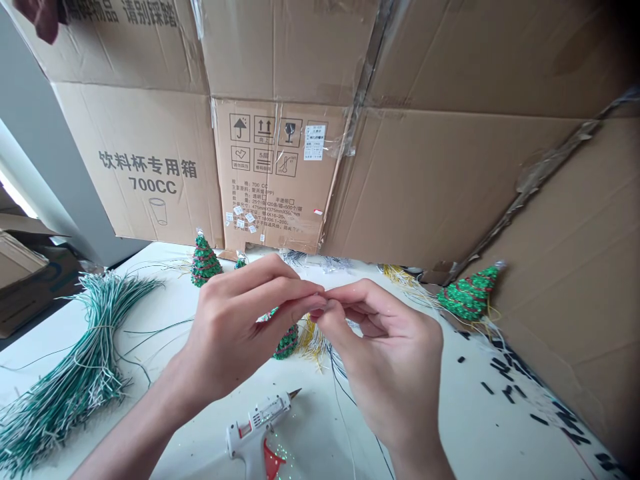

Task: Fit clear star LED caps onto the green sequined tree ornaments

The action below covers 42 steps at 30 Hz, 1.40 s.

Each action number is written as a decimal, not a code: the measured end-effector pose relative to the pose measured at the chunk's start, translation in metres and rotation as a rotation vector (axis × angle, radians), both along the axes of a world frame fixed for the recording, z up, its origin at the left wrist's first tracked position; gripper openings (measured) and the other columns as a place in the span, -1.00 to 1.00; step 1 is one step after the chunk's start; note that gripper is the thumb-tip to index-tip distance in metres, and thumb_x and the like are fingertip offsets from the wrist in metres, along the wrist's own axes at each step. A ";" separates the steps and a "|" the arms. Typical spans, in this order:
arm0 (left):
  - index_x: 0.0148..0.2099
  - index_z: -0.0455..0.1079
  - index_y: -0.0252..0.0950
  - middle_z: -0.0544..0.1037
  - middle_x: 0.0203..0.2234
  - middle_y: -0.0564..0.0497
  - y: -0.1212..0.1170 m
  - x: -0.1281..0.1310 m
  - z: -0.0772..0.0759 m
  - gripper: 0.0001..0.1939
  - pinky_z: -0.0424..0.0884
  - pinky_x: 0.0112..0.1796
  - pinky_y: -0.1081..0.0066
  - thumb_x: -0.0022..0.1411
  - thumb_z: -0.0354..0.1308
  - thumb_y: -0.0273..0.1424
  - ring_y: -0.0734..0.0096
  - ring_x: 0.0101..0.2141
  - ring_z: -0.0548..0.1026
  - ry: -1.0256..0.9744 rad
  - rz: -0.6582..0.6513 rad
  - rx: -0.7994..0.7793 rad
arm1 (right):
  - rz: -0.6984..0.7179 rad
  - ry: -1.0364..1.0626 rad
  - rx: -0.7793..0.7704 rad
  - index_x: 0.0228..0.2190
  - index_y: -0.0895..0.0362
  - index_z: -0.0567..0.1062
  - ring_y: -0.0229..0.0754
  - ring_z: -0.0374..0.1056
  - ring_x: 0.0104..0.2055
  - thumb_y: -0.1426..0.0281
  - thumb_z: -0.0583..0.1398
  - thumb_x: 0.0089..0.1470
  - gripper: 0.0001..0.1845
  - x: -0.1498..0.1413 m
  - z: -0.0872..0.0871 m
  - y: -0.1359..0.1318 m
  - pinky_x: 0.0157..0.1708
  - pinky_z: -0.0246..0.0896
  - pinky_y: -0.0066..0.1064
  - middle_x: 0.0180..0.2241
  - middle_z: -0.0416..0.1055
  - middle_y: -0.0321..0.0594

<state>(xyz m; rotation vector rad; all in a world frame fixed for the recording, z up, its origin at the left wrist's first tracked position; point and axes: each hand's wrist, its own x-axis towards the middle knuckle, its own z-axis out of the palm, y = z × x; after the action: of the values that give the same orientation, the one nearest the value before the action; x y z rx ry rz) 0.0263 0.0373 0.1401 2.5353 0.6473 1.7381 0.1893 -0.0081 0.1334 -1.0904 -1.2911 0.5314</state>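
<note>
My left hand [240,327] and my right hand [385,353] meet at their fingertips above the white table [480,427]. Both are closed in a pinch on something tiny that I cannot make out. Thin wires [345,387] hang down below my right hand. Behind my left hand a small green glitter Christmas tree [287,341] lies partly hidden, with yellow wire ends [311,337] beside it. A white glue gun [257,430] with a red trigger lies on the table just below my hands, nozzle pointing up and right.
A thick bundle of green and white wires [75,373] lies at left. Two more small green trees stand at the back [204,261] and right [467,293]. Stacked cardboard boxes [280,173] wall off the back and right. Short black tube pieces [505,390] litter the right side.
</note>
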 end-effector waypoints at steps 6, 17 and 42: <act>-0.14 0.66 -0.30 0.69 -0.32 0.05 0.002 0.002 0.000 -0.82 0.53 -0.32 0.59 0.31 0.42 -0.67 0.59 -0.37 0.61 -0.017 -0.021 -0.013 | -0.075 -0.055 0.053 -0.47 0.03 0.61 -0.32 0.51 -0.51 0.50 0.33 0.07 -0.86 -0.003 0.000 -0.001 -0.46 0.45 -0.56 -0.53 0.60 -0.42; -0.13 0.65 -0.26 0.70 -0.31 0.02 0.008 -0.008 0.001 -0.90 0.53 -0.31 0.42 0.42 0.36 -0.55 0.46 -0.33 0.62 -0.087 -0.102 -0.156 | 0.344 0.010 -0.059 -0.26 0.05 0.66 -0.13 0.62 -0.24 0.29 0.30 0.37 -0.84 0.026 0.006 0.005 -0.15 0.64 -0.29 -0.27 0.63 -0.22; -0.13 0.61 -0.34 0.65 -0.34 0.04 0.010 -0.006 0.000 -0.90 0.50 -0.31 0.50 0.39 0.38 -0.62 0.57 -0.34 0.59 -0.081 -0.100 -0.037 | 0.005 -0.224 0.167 -0.29 0.00 0.61 -0.29 0.58 -0.34 0.41 0.32 0.34 -0.89 0.025 0.002 0.006 -0.25 0.49 -0.46 -0.38 0.64 -0.42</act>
<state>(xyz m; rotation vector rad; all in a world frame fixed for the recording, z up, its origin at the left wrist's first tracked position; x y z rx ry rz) 0.0202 0.0473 0.1398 2.4137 0.5331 1.7686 0.2141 -0.0017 0.1350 -1.0285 -1.5054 0.3042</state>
